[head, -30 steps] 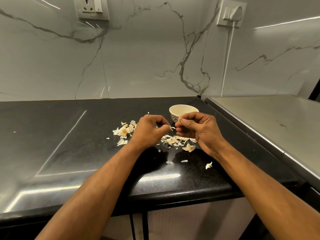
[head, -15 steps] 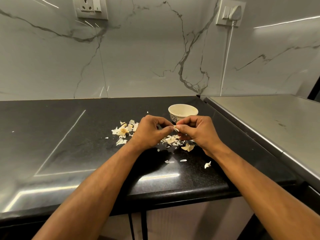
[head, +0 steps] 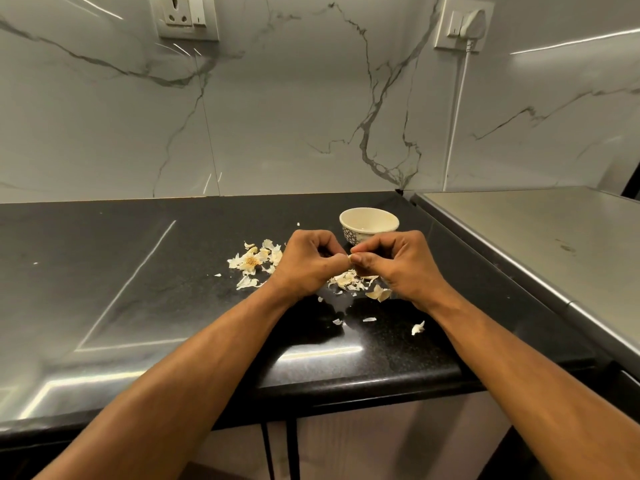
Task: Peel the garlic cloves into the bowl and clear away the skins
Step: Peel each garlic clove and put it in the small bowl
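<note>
Two bare forearms, no sleeves or jewellery.

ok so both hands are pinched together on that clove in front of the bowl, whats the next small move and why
Probably keep pulling the skin off. The left hand and right hand both pinch a small clove above the pile of skins, so loose skin should drop there. Once bare, the clove goes into the bowl just behind the hands. How much skin remains is hidden by the fingers.
</note>
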Demonstrator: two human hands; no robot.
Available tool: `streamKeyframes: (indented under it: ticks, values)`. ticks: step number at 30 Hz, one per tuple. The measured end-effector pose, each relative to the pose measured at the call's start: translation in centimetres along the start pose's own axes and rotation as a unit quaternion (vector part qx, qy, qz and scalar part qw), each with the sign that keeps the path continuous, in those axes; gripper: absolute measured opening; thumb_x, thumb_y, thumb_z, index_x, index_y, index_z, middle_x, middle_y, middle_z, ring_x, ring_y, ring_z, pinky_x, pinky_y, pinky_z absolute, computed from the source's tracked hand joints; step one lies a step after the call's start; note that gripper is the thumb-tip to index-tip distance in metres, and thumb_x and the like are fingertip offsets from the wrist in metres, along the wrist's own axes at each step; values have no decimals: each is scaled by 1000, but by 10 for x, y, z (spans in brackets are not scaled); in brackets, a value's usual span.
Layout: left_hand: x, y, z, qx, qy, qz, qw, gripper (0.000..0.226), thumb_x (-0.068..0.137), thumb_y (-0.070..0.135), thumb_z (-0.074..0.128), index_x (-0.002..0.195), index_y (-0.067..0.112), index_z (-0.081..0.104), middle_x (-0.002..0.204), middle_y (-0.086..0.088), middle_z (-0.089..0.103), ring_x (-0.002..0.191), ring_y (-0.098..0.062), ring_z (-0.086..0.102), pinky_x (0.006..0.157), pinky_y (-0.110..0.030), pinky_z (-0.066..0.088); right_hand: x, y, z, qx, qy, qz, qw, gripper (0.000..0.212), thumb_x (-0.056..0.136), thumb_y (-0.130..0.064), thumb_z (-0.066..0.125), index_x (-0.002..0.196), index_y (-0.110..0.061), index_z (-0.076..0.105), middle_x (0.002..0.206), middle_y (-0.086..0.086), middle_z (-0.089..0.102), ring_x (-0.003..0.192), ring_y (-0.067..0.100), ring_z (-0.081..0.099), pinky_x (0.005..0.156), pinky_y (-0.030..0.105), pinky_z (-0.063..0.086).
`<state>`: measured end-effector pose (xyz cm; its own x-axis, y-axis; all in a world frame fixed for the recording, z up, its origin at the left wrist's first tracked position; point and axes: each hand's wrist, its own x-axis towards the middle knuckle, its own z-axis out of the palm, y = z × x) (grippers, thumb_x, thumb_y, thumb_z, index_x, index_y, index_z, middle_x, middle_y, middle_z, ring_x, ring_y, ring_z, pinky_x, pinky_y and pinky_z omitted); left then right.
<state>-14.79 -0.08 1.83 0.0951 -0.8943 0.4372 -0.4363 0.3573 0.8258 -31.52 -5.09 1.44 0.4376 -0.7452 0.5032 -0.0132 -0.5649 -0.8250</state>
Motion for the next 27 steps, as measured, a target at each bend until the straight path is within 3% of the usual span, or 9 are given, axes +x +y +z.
streamKeyframes:
  ticks: [4,9,16,21,24,27]
  values:
    - [-1,4,-1,-83,-11,-21,996,18,82,-6,62,68,5,62,51,5,54,44,-5,41,44,-16,35,0,-4,-1,110,-8,56,992,10,75,-8,73,85,-6,74,75,11,74,67,24,71,69,36,62]
    - [-1,5,-3,-116,-2,-31,993,17,87,-4,62,73,5,64,49,3,50,39,-7,38,39,-17,33,2,-3,-2,206,-35,96,973,13,79,-7,65,90,0,69,72,12,70,63,20,68,66,34,62]
    - [4,-11,-4,71,0,24,997,8,78,5,68,70,8,68,56,-4,57,49,-7,42,51,-23,38,4,-4,-4,257,-31,120,959,10,80,-6,64,87,-2,70,73,14,68,62,19,66,62,34,61]
    - [8,-17,-8,124,-2,16,992,13,83,14,65,72,18,71,55,13,60,48,0,47,56,-24,41,3,-5,-3,224,-15,158,961,6,85,-2,64,90,-1,68,71,12,68,59,18,65,61,33,61]
    - [7,-17,-10,166,-44,11,985,12,87,23,66,81,20,75,69,7,68,56,-6,55,60,-30,50,4,-4,-2,202,3,171,964,4,87,-1,66,88,-2,69,70,13,68,58,19,64,59,32,61]
    - [7,-15,-10,168,-49,30,984,13,84,14,66,86,24,74,79,5,71,59,-4,58,64,-31,54,5,-2,-2,179,19,176,968,3,86,-1,67,86,-3,69,68,12,68,57,18,63,55,31,59]
